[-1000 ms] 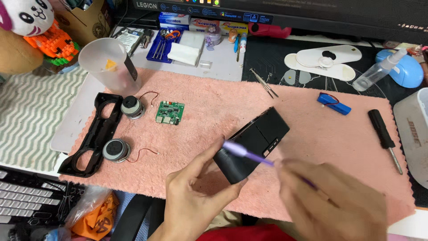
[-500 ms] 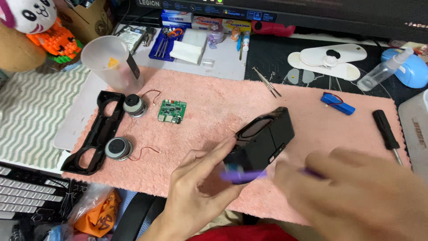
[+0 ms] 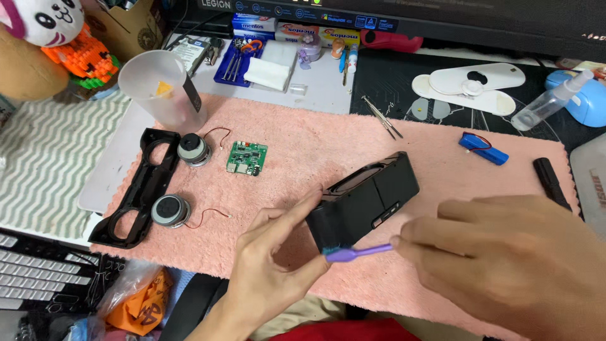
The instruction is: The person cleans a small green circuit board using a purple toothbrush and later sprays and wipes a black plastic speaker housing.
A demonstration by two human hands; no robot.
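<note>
Lowered since before, my right hand [image 3: 505,265] pinches a purple plastic brush [image 3: 356,253] at six o'clock under the black rectangular plastic speaker housing [image 3: 366,201], which my left hand [image 3: 278,265] grips.

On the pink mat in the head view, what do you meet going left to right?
Black frame → speaker drivers → green circuit board → left hand → black housing → blue battery → black screwdriver handle.

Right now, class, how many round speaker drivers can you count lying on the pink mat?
2. One speaker driver lies beside the upper end of the black frame, left of the green circuit board; the other speaker driver lies by the frame's lower end. None looks hidden.
</note>
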